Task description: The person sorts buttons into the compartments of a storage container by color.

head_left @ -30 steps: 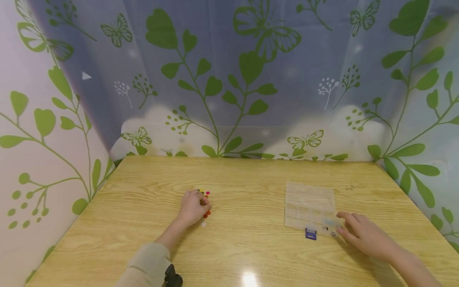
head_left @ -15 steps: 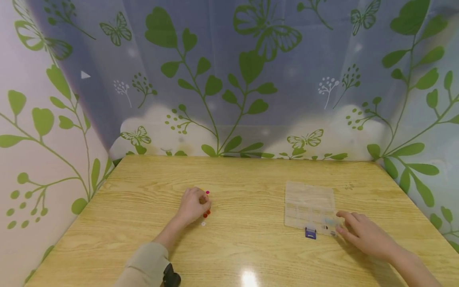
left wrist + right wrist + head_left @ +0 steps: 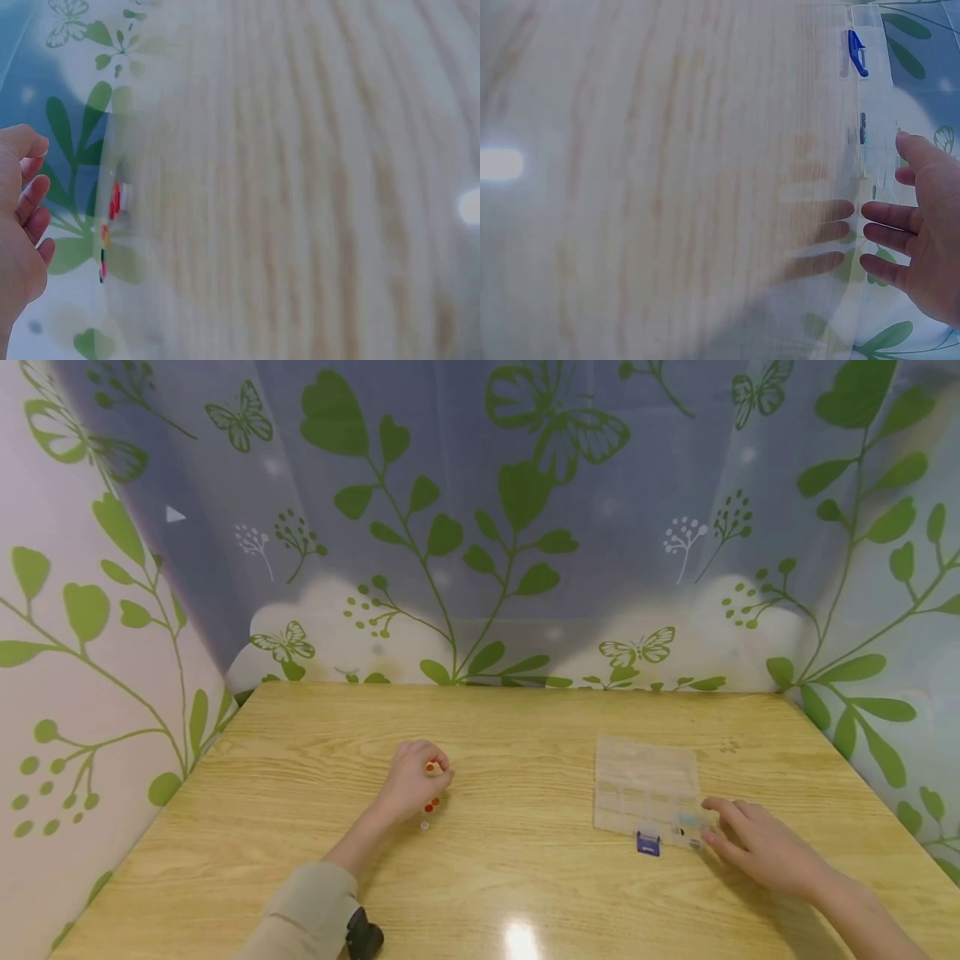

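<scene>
My left hand [image 3: 414,783] is over a small group of coloured discs on the left half of the table, its fingers loosely bent and the thumb near the index finger. Nothing shows in its grip. An orange-red disc [image 3: 430,767] appears through the gap by the thumb. Red discs [image 3: 429,807] and a white one [image 3: 424,825] lie below the palm; red pieces [image 3: 115,201] also show in the left wrist view. My right hand [image 3: 765,847], fingers spread and relaxed, is beside the near right corner of a clear compartment box [image 3: 647,768]; whether it touches is unclear.
A purple piece [image 3: 648,843] is at the box's front edge. Small dark and bluish items sit in its right compartments. Tiny clear pieces [image 3: 730,747] lie behind it to the right. Patterned curtains [image 3: 480,527] stand at the table's back and sides.
My left hand has moved slightly right and away from me over the discs, its thumb further right. My right hand has stayed by the box.
</scene>
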